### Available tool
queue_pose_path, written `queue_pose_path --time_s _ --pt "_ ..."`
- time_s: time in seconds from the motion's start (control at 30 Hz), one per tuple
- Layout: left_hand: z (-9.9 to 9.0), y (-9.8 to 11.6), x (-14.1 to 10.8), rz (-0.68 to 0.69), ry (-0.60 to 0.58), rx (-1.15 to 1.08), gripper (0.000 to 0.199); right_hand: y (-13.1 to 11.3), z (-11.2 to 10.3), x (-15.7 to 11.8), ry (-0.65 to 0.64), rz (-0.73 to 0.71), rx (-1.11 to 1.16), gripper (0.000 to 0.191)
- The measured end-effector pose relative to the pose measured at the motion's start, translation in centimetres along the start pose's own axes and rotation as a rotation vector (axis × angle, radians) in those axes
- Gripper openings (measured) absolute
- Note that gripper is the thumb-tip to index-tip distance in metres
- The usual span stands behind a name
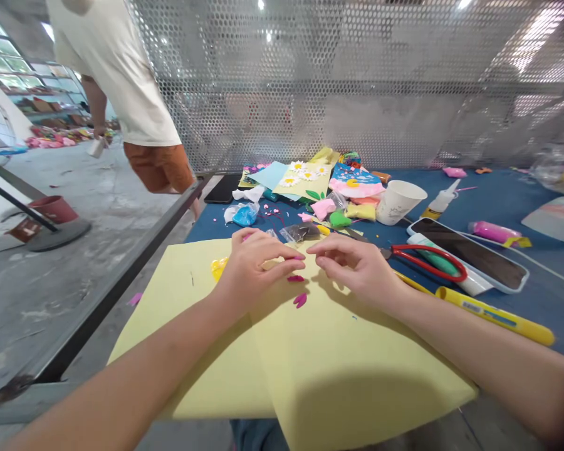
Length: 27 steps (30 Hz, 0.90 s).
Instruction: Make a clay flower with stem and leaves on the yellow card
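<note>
My left hand (258, 260) is over the yellow paper (225, 376), its thumb and index finger closed on a small magenta piece (299, 257) like a clay petal. Just to the right is my right hand (355, 263), with its fingers curled and the thumb and index tips slightly apart; nothing shows between them. Below the fingertips, a flat magenta piece (296, 278) and a notched magenta petal shape (300, 300) lie on the paper. A yellow lump (219, 269) is partly hidden behind my left hand.
Behind the paper are a blue clay bag (245, 215), daisy card (303, 178), paper cup (399, 202) and glue bottle (442, 199). Red-handled scissors (427, 247), a phone (470, 250) and yellow tube (496, 315) lie right. A person (117, 81) stands beyond the metal frame at left.
</note>
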<state>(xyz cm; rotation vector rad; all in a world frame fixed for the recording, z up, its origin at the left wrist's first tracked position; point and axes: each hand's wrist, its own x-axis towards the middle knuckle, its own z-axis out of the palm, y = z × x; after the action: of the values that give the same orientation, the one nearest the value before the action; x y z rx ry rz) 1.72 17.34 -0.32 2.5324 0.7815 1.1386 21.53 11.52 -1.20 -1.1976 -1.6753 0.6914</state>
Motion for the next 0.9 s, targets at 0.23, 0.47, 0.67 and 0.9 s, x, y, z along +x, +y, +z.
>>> queue_pose_path --time_s 0.23,0.47,0.67,0.9 --pt "0.1 0.0 -0.09 -0.026 -0.005 0.01 0.014 -0.16 0.03 -0.08 0.023 0.028 0.038 0.019" --pt "-0.14 0.18 -0.03 -0.014 -0.052 0.007 0.02 -0.19 -0.16 -0.17 -0.008 0.006 0.016 0.021" --pt "-0.03 0.14 -0.08 -0.003 -0.057 -0.009 0.015 -0.35 -0.09 -0.15 0.014 0.009 -0.006 0.019" --pt "-0.12 0.18 -0.04 -0.001 -0.09 -0.022 0.025 -0.55 -0.12 -0.17 0.001 0.007 -0.024 0.02"
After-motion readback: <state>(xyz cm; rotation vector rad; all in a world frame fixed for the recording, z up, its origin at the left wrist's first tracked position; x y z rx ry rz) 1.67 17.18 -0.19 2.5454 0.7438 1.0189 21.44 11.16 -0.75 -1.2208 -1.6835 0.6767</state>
